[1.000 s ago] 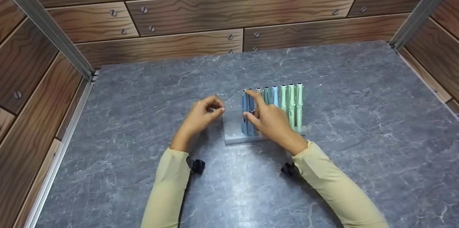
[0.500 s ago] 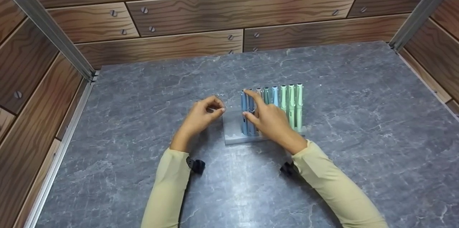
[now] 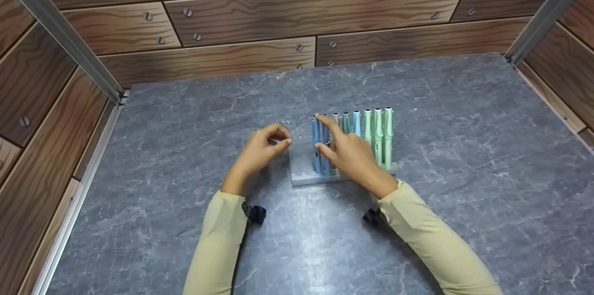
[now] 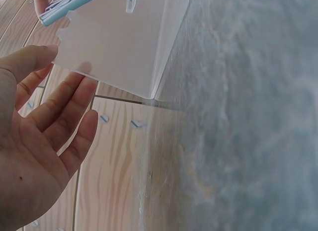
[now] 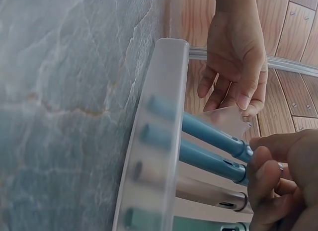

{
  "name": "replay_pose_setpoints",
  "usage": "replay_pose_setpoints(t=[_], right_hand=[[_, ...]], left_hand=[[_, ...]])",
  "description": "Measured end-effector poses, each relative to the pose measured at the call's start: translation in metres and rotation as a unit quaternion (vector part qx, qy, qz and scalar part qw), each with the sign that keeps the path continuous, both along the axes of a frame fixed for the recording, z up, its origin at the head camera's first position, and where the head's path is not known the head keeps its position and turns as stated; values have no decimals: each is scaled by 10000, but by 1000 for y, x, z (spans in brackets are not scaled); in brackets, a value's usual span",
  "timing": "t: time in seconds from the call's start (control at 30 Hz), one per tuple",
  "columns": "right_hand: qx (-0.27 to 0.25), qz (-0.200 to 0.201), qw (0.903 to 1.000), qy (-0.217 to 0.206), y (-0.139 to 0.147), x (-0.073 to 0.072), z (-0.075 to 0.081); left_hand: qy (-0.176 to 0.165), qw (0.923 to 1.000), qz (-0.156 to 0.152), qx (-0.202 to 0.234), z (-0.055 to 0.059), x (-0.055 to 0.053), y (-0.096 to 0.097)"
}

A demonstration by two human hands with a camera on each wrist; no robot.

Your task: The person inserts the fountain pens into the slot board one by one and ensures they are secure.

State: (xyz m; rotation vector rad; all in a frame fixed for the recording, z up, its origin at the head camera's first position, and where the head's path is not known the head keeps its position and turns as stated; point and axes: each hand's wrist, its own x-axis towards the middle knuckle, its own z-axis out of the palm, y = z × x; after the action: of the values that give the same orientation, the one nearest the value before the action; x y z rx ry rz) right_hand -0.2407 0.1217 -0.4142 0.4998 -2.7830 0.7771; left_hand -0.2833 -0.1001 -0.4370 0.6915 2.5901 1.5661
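A translucent pen stand [image 3: 301, 180] is on the table, with a row of upright pens in it. My left hand [image 3: 262, 150] pinches the stand's left edge between thumb and fingers; the left wrist view shows the fingers behind the clear panel [image 4: 119, 47]. My right hand [image 3: 353, 155] is at the leftmost blue pen [image 3: 317, 163], index finger at its top and thumb near its middle. Right beside that pen stands a second blue pen [image 5: 206, 159]. A grey-brown pen [image 5: 208, 192] and a green pen [image 5: 198, 224] follow, partly hidden by the right hand in the head view.
Farther right in the stand are a light blue pen [image 3: 357, 123] and three pale green pens [image 3: 388, 139]. Notches without pens show at the stand's left end. A grey marbled tabletop [image 3: 185, 114] lies around it, bounded by wood-patterned walls [image 3: 260, 12] and metal posts.
Very little differs. The top of the leftmost blue pen has shifted slightly to the left with the right hand's fingers. The left hand stays on the stand.
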Motion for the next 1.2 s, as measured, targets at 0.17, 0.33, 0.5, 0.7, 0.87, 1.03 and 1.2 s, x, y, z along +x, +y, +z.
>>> replay_pose_setpoints(t=[0.17,0.33,0.5,0.7,0.87,1.03,1.2], right_hand=[[-70,-29,10000,-5,-1,0,0],[-187,-51,9998,-61,-4,2,-1],[-342,-14,9994,-78,-5,4,-2],[-526,51,9985,173,-5,6,-2],[-617,106,9975,321,-4,10,2],[-648,232,9964,489,-3,14,6],[-663,343,9949,680,-3,17,11]], left_hand=[[0,10000,-12,36,0,0,0],[5,10000,-1,99,-1,0,-1],[-31,9999,16,106,-2,3,-2],[-69,9999,36,-68,3,4,-2],[-111,9993,55,-347,8,5,-3],[-9,9990,60,-443,11,5,-5],[285,9986,10,-454,15,8,-7]])
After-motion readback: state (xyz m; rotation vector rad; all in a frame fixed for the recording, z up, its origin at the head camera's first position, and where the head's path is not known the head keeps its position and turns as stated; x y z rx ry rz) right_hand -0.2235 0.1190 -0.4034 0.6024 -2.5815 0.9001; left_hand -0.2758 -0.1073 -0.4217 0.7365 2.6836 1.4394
